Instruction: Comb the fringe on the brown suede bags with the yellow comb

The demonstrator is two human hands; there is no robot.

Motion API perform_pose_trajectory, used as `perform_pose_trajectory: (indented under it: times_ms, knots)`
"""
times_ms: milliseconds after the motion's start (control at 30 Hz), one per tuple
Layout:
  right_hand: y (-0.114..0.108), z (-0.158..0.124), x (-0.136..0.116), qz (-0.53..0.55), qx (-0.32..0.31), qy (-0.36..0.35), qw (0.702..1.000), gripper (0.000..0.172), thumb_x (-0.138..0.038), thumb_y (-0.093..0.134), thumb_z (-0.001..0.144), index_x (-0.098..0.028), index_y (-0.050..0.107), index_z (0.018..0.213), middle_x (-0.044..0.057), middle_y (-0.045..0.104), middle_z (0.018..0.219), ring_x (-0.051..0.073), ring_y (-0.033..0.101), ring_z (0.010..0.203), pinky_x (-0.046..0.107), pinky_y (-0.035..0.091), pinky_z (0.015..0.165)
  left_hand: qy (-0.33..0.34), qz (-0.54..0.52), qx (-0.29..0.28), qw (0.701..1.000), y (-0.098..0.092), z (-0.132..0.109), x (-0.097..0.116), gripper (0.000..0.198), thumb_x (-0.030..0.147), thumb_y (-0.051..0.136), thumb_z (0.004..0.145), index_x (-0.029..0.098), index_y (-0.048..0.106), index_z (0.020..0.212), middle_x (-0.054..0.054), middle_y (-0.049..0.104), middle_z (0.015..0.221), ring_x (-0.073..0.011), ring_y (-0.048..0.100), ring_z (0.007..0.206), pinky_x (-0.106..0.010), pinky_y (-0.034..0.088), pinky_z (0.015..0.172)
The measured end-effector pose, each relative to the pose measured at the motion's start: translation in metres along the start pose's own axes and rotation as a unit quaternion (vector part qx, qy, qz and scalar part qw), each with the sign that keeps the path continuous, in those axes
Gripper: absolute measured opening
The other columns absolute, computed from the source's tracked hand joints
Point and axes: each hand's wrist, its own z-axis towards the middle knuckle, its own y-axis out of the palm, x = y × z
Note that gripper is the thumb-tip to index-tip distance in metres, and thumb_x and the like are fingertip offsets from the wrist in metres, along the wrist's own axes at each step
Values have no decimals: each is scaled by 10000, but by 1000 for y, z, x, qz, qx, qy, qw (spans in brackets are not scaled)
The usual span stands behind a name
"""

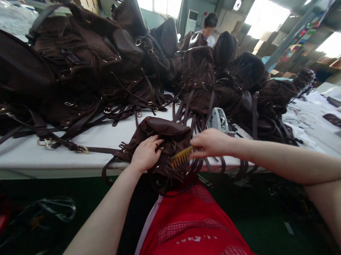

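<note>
Left hand (145,153) lies flat, fingers spread, on the brown bag (162,133); right hand (210,142) pinches a comb (181,157) against its fringe.

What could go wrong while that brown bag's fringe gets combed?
The fringed bag hangs partly over the table edge, so it might slip off if the left hand pressing on it lets go. The comb in the right hand could snag the fringe or the loose straps nearby.
</note>
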Motion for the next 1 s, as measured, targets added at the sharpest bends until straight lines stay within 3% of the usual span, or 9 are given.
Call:
perform_pose_trajectory:
  times_ms: [100,233,467,633,700,800,867,933,1000]
  knots:
    - [-2,34,22,-32,69,71,995,535,-647,393,869,-171,635,889,75,661,885,185,600,772,250,296,575,-2,-2,6,1000,-1,-1,0,378,244,466,843,182,600,1191,-75,534,1331,-229,482,1227,-357,359,1084]
    - [16,46,35,-37,16,55,998,578,-689,397,837,-170,652,845,81,667,824,186,599,735,248,294,564,0,0,9,1000,-1,-3,-1,359,247,454,856,180,616,1170,-80,574,1281,-230,510,1195,-361,380,1067]
    - [41,-17,29,69,-82,26,994,542,-697,520,751,-177,671,781,37,638,664,146,542,563,242,247,493,10,-17,18,1000,-2,-6,3,351,230,459,870,196,602,1189,-72,564,1293,-214,498,1200,-360,371,1068]
    - [33,-43,7,150,-79,10,985,405,-576,625,739,-178,680,785,29,624,666,155,542,582,255,276,506,14,-14,7,1000,0,-11,10,345,190,472,864,237,602,1181,-39,571,1286,-200,491,1198,-357,371,1057]
    - [28,-50,-10,254,-140,-4,957,406,-581,648,714,-180,684,763,2,596,620,130,511,536,240,291,488,15,-4,1,1000,0,-11,12,351,171,463,863,219,600,1183,-45,579,1272,-203,499,1183,-354,380,1045]
    - [22,-66,-38,401,-298,-78,862,421,-607,686,642,-189,678,693,-53,508,510,89,431,437,210,297,446,13,11,-3,1000,-1,-10,15,347,169,438,874,197,597,1182,-60,577,1272,-212,499,1178,-362,385,1037]
    - [19,-73,-46,437,-327,-86,833,409,-584,705,623,-183,673,695,-61,495,506,86,424,434,202,308,440,7,15,0,1000,-3,-11,19,355,168,412,885,192,592,1190,-66,571,1282,-216,492,1190,-372,381,1042]
    - [13,-70,-38,445,-242,-28,862,384,-515,730,621,-173,669,784,-45,557,590,104,479,504,198,337,462,-1,19,3,1000,-6,-16,26,376,156,381,887,172,581,1206,-81,566,1290,-221,488,1201,-382,373,1052]
    - [4,-51,-15,413,-70,58,906,381,-416,729,642,-156,647,907,-2,625,743,141,546,639,209,395,540,-4,17,3,1000,-5,-26,35,414,136,364,873,145,556,1239,-98,549,1311,-226,462,1237,-401,327,1093]
